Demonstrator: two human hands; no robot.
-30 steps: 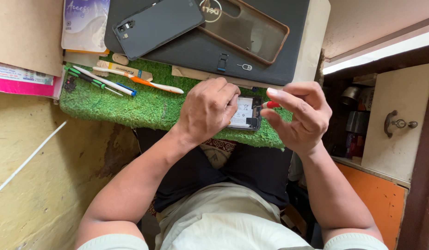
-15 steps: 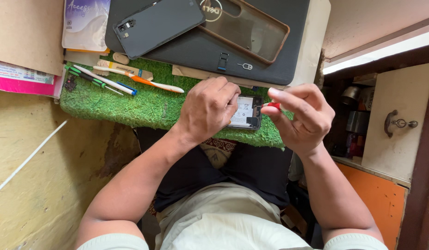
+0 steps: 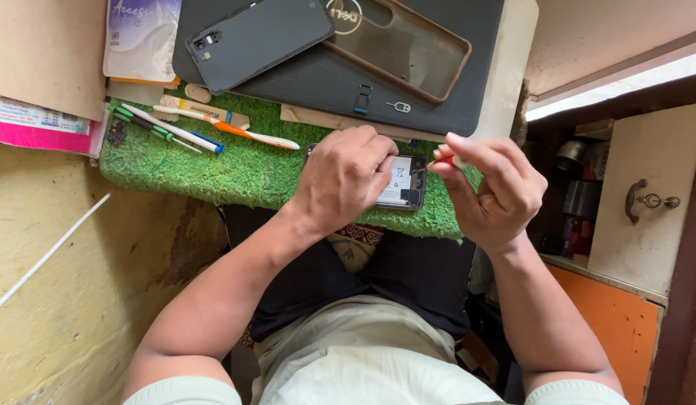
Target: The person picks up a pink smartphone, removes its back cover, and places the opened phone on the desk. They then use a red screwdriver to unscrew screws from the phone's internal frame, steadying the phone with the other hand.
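An opened phone [image 3: 402, 182] with its back off and white battery showing lies on a green turf mat [image 3: 235, 169]. My left hand [image 3: 344, 176] presses down on the phone's left part, covering most of it. My right hand [image 3: 487, 187] pinches a small red-handled screwdriver [image 3: 442, 159], whose tip points at the phone's upper right corner.
A dark laptop [image 3: 468, 90] lies behind the mat with a phone back panel [image 3: 258, 39], a clear phone case [image 3: 400, 46] and a SIM pin [image 3: 399, 106] on it. Screwdrivers and an orange-white toothbrush [image 3: 235, 131] lie at the mat's left. A cabinet door [image 3: 640, 199] stands at right.
My right hand has shifted slightly left, bringing the red screwdriver closer to the phone's corner. My left hand stays on the phone.
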